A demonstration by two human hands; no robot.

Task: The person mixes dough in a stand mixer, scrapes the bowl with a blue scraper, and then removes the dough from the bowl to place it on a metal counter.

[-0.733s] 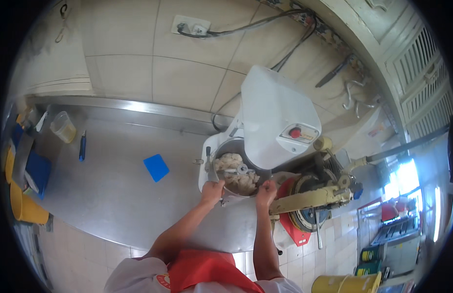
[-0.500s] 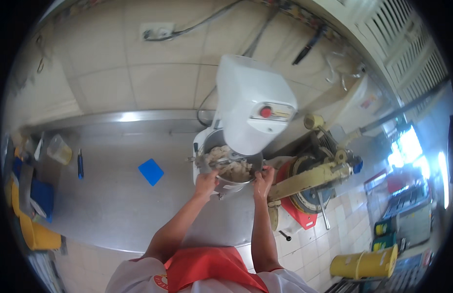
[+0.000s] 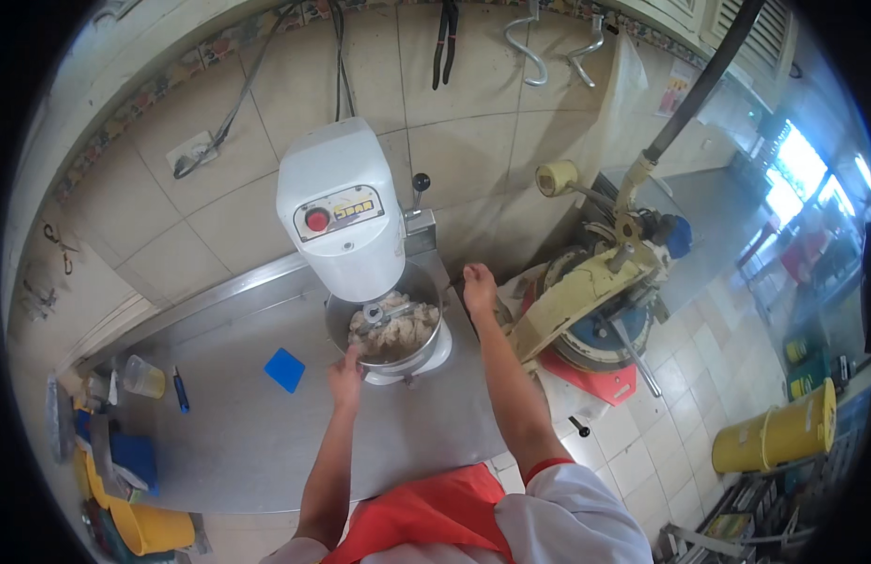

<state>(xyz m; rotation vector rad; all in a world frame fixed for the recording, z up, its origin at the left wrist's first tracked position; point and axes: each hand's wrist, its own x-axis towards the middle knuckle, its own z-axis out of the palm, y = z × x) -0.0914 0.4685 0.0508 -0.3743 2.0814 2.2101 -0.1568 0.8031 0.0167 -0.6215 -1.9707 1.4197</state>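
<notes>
A white stand mixer (image 3: 337, 202) with a red button stands on the steel table. Its metal mixing bowl (image 3: 426, 355) holds pale, lumpy dough (image 3: 398, 331), with a metal beater (image 3: 373, 313) reaching down into it. My left hand (image 3: 344, 378) is closed on the front left of the bowl, at its rim. To the right of the mixer, my right hand (image 3: 479, 287) is raised off the bowl with its fingers curled, beside a thin dark edge; whatever it holds, if anything, is hidden. A black-knobbed lever (image 3: 420, 182) rises at the mixer's right side.
On the steel table (image 3: 238, 423) lie a blue scraper (image 3: 284, 370), a blue-handled tool (image 3: 180, 389) and a clear plastic cup (image 3: 144, 376). A cream-coloured machine (image 3: 586, 301) stands close on the right. Metal hooks (image 3: 525, 52) and black-handled pliers (image 3: 445, 45) hang on the wall.
My right hand has let go of the bowl's right side and moved up and away to the right. My left hand stays at the bowl. The view has swung right.
</notes>
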